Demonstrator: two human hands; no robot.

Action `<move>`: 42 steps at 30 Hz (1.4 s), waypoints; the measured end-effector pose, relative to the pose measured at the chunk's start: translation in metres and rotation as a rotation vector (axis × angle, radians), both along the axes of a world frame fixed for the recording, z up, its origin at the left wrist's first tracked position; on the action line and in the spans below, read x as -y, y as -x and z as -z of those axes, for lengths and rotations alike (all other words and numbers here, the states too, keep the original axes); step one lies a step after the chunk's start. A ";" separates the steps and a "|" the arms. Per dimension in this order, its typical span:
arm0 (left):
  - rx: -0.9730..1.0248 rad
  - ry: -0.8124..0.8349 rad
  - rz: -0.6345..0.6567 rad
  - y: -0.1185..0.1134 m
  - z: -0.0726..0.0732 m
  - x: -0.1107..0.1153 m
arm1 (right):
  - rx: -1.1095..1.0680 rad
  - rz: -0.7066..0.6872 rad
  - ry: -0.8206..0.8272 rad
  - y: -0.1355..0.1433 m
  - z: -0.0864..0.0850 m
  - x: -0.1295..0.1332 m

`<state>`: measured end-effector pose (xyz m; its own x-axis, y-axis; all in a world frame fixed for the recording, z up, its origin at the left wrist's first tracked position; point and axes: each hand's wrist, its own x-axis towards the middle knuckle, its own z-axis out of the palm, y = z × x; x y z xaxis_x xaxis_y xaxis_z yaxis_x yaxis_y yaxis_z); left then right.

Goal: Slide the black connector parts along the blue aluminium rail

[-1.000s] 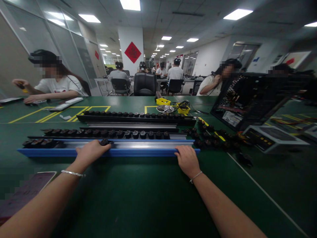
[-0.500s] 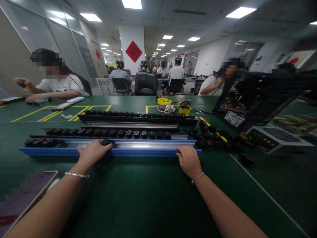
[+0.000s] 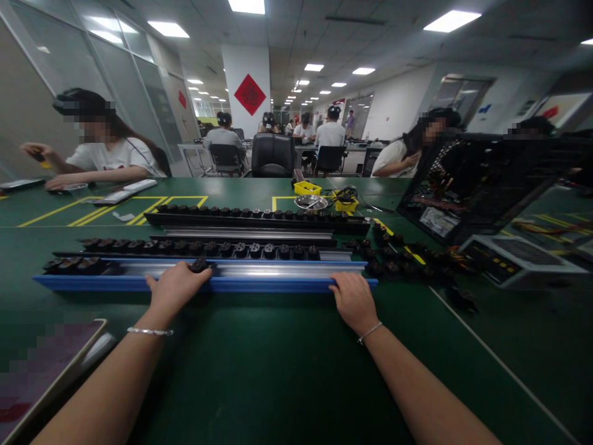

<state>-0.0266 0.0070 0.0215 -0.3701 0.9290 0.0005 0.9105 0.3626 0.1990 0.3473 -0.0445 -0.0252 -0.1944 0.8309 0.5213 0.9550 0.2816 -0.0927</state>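
Note:
A long blue rail (image 3: 278, 284) with a bare silver metal channel lies crosswise on the green table in front of me. Several black socket modules (image 3: 81, 266) sit in its left end. My left hand (image 3: 175, 283) is closed on a single black socket module (image 3: 200, 266) in the channel, left of the middle. That hand partly hides the module and the rail below it. Around the front edge of the rail's right end, the fingers of my right hand (image 3: 354, 300) are curled.
Behind the blue rail lie black rails (image 3: 259, 213) filled with socket modules. Loose modules (image 3: 389, 259), a power supply (image 3: 521, 262) and an open computer case (image 3: 435, 228) occupy the right. A tablet-like object (image 3: 50, 383) lies front left. Co-workers (image 3: 111, 142) sit beyond.
My left wrist has shifted slightly right, and the held module has moved a touch the same way. My right hand stays in place. A co-worker at right has lowered a hand.

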 end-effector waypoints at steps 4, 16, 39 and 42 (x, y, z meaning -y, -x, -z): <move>0.000 -0.003 0.016 -0.001 0.000 0.001 | 0.002 -0.001 0.004 0.000 0.000 0.000; 0.024 0.005 0.011 -0.009 -0.002 0.004 | 0.006 -0.003 -0.003 -0.001 0.001 -0.001; 0.009 -0.029 -0.001 -0.012 0.000 0.006 | 0.002 0.003 -0.007 0.001 -0.001 0.000; 0.004 -0.033 0.006 -0.014 0.000 0.007 | 0.006 0.005 0.001 0.001 -0.001 0.000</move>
<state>-0.0130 0.0004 0.0214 -0.3649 0.9306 0.0298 0.9117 0.3506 0.2142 0.3466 -0.0443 -0.0242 -0.1932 0.8322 0.5197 0.9571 0.2764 -0.0869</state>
